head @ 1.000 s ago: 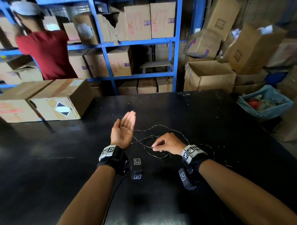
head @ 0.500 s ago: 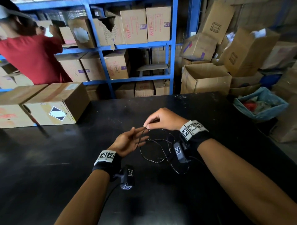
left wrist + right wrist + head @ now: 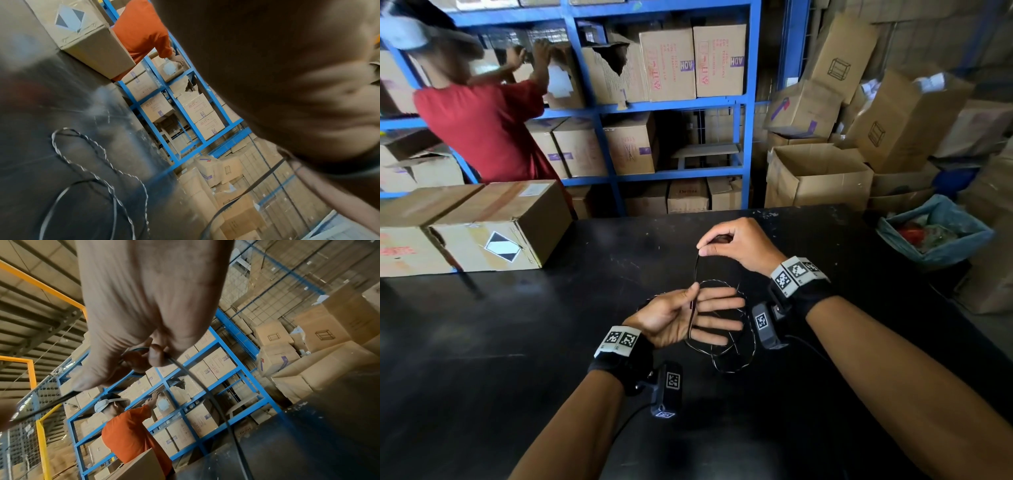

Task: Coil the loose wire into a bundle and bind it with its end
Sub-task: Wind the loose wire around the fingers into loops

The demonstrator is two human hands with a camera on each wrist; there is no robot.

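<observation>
A thin dark wire [image 3: 732, 363] lies in loose loops on the black table [image 3: 517, 342], and one strand rises from them. My left hand [image 3: 702, 301] is palm up with fingers stretched to the right. The strand crosses its palm, and the thumb pins it against the fingers. My right hand [image 3: 702, 250] hovers just beyond and above, pinching the wire between thumb and forefinger. The left wrist view shows twisted loops of the wire [image 3: 82, 162] on the table. In the right wrist view the wire [image 3: 205, 394] runs down from my right hand [image 3: 144, 353].
Taped cardboard boxes [image 3: 493, 226] sit on the table's far left. Behind them a person in a red shirt [image 3: 489, 137] reaches into blue shelving [image 3: 743, 102] full of cartons. A bin with a blue liner [image 3: 935, 233] stands off the right edge.
My right hand has lifted off the table and moved away from me, drawing the wire up. My left hand has dropped from upright to palm up, and the wire now crosses it.
</observation>
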